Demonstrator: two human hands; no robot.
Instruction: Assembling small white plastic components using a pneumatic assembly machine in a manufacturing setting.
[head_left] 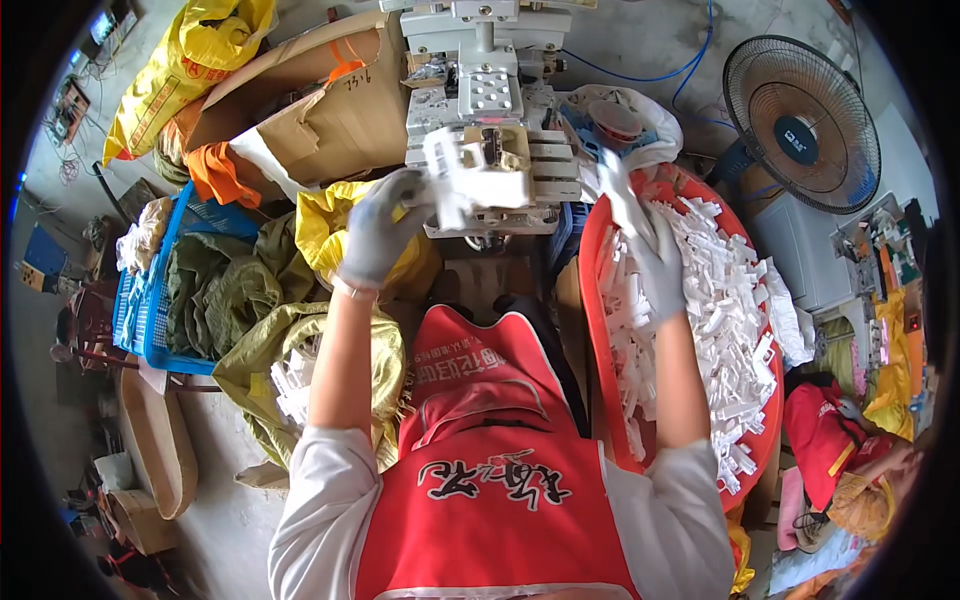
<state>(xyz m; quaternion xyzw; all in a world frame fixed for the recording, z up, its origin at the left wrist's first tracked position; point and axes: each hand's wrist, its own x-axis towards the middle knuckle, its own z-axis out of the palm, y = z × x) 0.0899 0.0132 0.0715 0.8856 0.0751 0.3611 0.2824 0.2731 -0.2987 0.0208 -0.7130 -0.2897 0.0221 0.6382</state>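
Observation:
My left hand (383, 232), in a grey glove, is at the front of a metal machine (490, 90). Its curled fingers grip the edge of a white plastic part (452, 185), smeared by motion, in front of the machine's fixture. My right hand (655, 265), gloved too, is over a large red tub (588, 290) on the right. Between its fingers is a long white plastic piece (620, 195), pointing toward the machine. Many similar white plastic pieces (700, 340) fill the tub below that hand.
Left of me are an open woven sack (250, 375) with white pieces inside, a blue basket (160, 335) holding green cloth, and a cardboard box (330, 125). A black fan (800, 125) stands back right. A person in red (815, 440) is at far right.

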